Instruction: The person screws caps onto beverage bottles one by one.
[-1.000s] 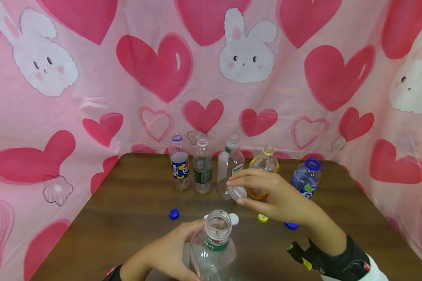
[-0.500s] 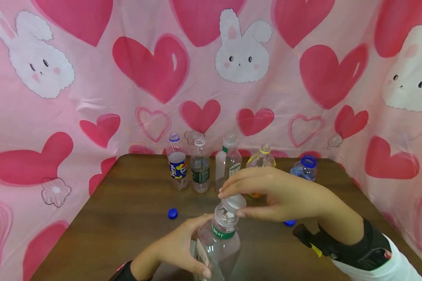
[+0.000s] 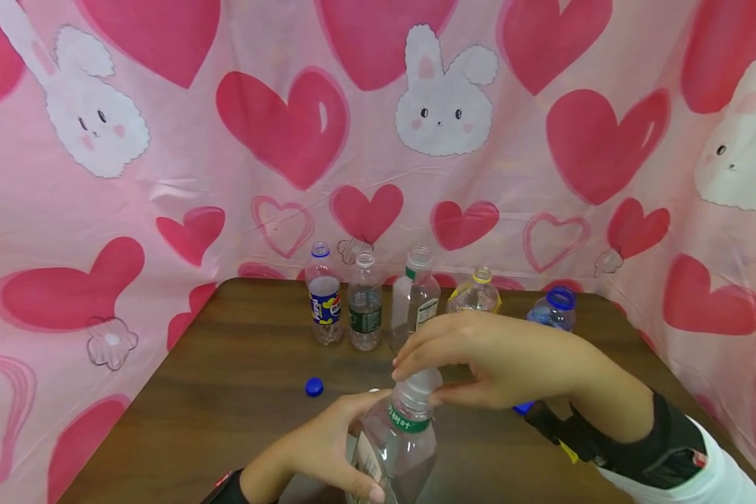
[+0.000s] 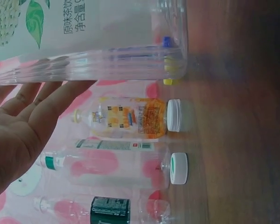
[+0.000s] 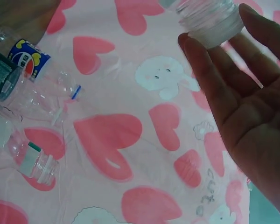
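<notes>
My left hand (image 3: 330, 441) grips the body of a clear plastic bottle (image 3: 403, 455) with a green neck band, low in the head view. The bottle stands slightly tilted. Its printed label side fills the top of the left wrist view. Between thumb and fingertips my right hand (image 3: 491, 357) pinches a whitish bottle cap (image 3: 423, 381), which sits over the bottle's mouth. From the right wrist, the cap (image 5: 219, 32) covers the threaded neck (image 5: 196, 14), with thumb and fingers on opposite sides of its edge.
Along the table's back stand uncapped bottles: a Pepsi bottle (image 3: 324, 308), a green-labelled one (image 3: 365, 318), a clear one (image 3: 408, 301), a yellow-necked one (image 3: 475, 297) and a blue-necked one (image 3: 554, 311). Loose caps lie before them: blue (image 3: 314, 386), white (image 4: 179, 168), yellow (image 4: 168, 81).
My right hand has brought the cap left and down onto the bottle's mouth. The bottle, held in my left hand, has shifted slightly right.
</notes>
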`<control>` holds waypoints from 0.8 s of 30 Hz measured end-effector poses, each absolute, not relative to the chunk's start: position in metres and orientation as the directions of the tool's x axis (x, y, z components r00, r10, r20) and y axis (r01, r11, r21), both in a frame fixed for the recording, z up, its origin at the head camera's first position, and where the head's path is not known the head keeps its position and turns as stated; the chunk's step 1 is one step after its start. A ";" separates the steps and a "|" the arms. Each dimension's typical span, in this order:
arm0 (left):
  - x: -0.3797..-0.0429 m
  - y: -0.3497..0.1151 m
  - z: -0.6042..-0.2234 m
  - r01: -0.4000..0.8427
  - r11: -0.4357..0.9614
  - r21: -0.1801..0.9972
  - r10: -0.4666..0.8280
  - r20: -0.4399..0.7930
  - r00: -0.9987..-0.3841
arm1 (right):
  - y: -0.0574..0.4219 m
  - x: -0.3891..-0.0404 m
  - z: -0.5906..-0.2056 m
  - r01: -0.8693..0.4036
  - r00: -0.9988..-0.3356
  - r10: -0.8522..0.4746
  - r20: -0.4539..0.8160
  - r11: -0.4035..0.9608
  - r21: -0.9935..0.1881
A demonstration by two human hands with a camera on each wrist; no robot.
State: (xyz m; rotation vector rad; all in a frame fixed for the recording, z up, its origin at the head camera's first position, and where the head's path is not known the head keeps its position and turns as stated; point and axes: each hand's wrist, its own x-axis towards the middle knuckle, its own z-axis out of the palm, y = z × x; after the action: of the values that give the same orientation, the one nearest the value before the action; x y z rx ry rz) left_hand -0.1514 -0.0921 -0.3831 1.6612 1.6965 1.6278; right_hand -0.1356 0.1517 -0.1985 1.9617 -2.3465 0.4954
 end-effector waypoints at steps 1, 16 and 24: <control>-0.151 -0.092 -0.384 0.523 -0.268 0.809 0.812 0.482 -0.330 | 0.151 -0.135 -0.199 -0.964 -0.216 -0.948 0.235 0.168 -0.206; -0.150 -0.094 -0.381 0.553 -0.188 0.812 0.774 0.469 -0.425 | 0.138 -0.133 -0.206 -0.915 -0.390 -0.860 0.328 0.403 -0.029; -0.146 -0.096 -0.382 0.515 -0.216 0.830 0.783 0.462 -0.416 | 0.153 -0.133 -0.191 -0.943 -0.276 -0.930 0.241 0.213 -0.255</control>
State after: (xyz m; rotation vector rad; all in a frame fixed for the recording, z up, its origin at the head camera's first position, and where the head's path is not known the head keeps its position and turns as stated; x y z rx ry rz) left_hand -0.1459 -0.0962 -0.3821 1.5446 1.8001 1.6813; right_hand -0.1334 0.1525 -0.1915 1.8686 -2.4187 0.5509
